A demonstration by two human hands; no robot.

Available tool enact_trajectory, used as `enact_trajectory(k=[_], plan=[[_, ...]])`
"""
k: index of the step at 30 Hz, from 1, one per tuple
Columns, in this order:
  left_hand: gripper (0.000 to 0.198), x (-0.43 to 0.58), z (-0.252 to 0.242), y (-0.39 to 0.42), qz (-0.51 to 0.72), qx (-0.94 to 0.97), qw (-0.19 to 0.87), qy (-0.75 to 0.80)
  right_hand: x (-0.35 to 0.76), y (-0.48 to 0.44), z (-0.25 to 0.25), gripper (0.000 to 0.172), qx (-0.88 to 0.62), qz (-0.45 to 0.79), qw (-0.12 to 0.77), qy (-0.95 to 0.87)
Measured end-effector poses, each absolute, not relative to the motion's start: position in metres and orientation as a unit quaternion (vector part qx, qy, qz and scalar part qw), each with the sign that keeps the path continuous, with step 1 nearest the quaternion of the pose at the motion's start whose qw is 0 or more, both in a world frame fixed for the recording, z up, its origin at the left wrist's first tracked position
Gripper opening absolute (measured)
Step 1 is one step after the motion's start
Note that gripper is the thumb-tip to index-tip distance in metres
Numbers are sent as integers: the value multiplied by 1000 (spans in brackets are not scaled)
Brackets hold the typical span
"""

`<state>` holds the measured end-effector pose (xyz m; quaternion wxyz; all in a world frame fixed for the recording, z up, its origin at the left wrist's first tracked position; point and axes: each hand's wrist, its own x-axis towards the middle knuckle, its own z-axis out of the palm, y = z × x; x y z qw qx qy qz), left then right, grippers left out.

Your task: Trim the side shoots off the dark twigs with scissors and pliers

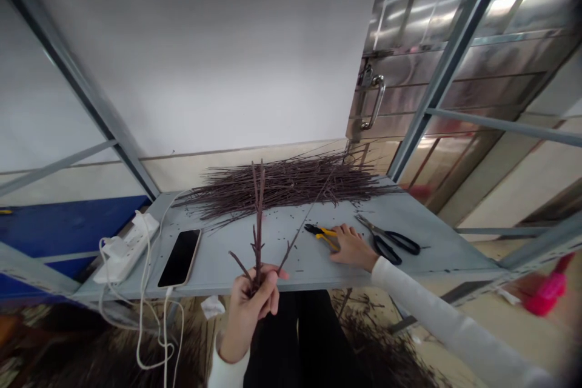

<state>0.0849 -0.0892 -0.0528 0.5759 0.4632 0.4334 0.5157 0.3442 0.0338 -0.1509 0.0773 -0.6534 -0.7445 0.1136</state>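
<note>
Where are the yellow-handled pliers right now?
In the head view, the pliers lie on the grey shelf, just left of the right hand; black-handled scissors lie beyond it.

Bright, soft indoor light, evenly spread; no lamp in view. White wall [195, 48] pale, slightly greyer toward 12 o'clock. Streaky hard glare on steel door [454, 60] at 1 o'clock. Table [400, 218] evenly lit, only faint shadow beside right hand [352, 248]. Floor [409, 309] brighter at 4 o'clock, much dimmer at 7 o'clock. Strong wide-angle distortion: metal rack upright [86, 94] leans hard, edges stretched, corners darkened. Branched twig [258, 236] sharp, no visible motion blur.
</note>
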Motion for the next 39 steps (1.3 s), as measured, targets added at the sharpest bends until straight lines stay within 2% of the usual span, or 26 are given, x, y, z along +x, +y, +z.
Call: enact_trajectory(k=[4,8,13,15,30,35,39], plan=[[38,78,-56,-91,519,456,577,435,347,24,-141,48,-670,143,109,-720],[39,78,-58,-91,510,469,585,422,350,0,-114,34,-615,221,157,-741],[42,81,-61,-90,506,477,586,416,341,-37,-67,37,-456,385,303,-743],[41,81,-61,-90,511,473,581,421,337,-47,-54,36,-417,408,331,-741],[44,87,-56,-82,476,504,587,418,325,-58,-37,38,-390,424,389,-719],[43,86,-55,-80,471,513,582,421,324,-52,-37,41,-416,376,393,-729],[42,85,-57,-80,466,515,582,422,323,-49,-27,35,-420,302,379,-767]])
